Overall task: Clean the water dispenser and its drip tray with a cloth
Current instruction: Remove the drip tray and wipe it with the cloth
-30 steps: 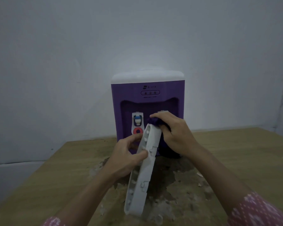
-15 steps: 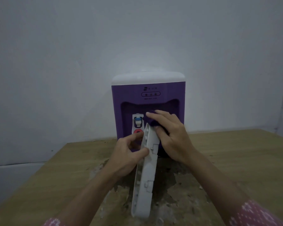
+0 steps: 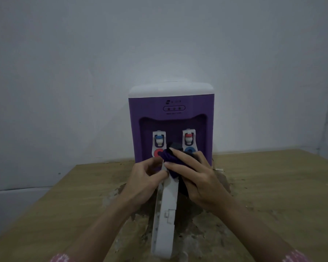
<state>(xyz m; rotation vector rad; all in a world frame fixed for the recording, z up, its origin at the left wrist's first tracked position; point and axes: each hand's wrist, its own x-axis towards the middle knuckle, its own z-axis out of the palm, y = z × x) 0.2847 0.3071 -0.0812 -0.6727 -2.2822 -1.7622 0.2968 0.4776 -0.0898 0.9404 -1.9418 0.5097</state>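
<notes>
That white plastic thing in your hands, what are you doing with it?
A person is cleaning the drip tray from the purple water dispenser. The left hand grips the white tray by its upper end and holds it on edge above the wooden table. The right hand holds a dark purple cloth and presses it against the tray's top end. The dispenser stands behind on the table, against the wall, with both taps showing.
</notes>
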